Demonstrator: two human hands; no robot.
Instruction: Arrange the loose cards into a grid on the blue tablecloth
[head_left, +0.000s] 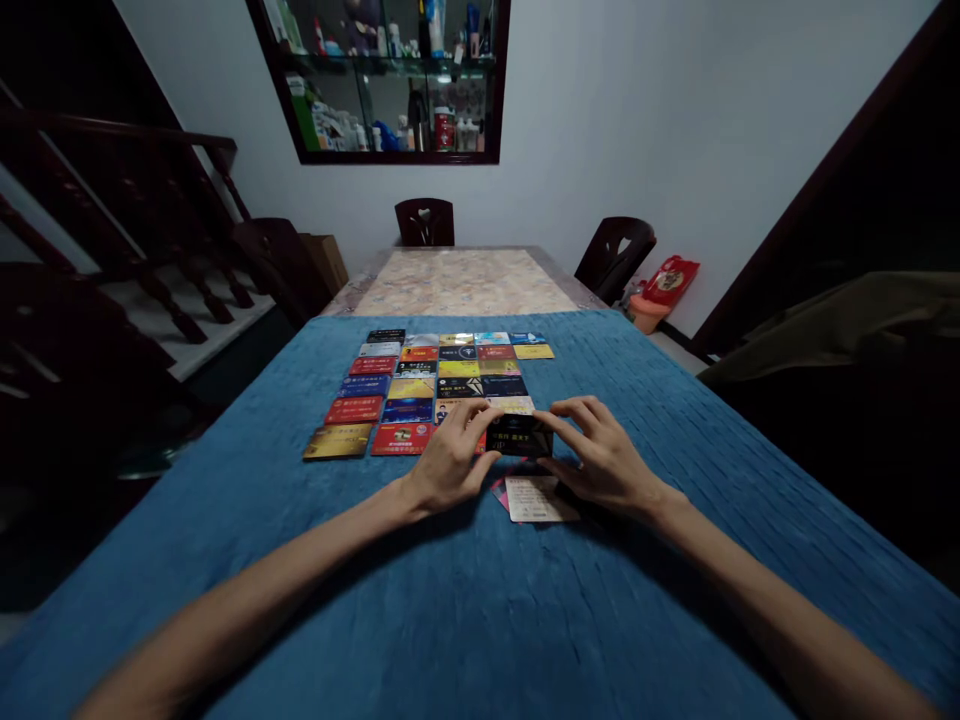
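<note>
Between my two hands a black VIP card (519, 437) is held tilted up, its printed face toward me. My left hand (452, 455) pinches its left edge with thumb and fingers. On the other side, my right hand (600, 450) grips the right edge the same way. Just below lie several loose cards, with a white printed card (541, 500) on top. Beyond and to the left, many cards lie face up in close rows, among them a gold card (337, 441) and a red card (401, 438). My hands hide part of the nearest row.
A blue cloth (360, 600) covers the near part of the table; the far end shows a patterned top (465, 280). Dark chairs (424, 221) stand around it. A red bag (672, 280) sits at the right by the wall, and a stair railing (112, 130) rises at left.
</note>
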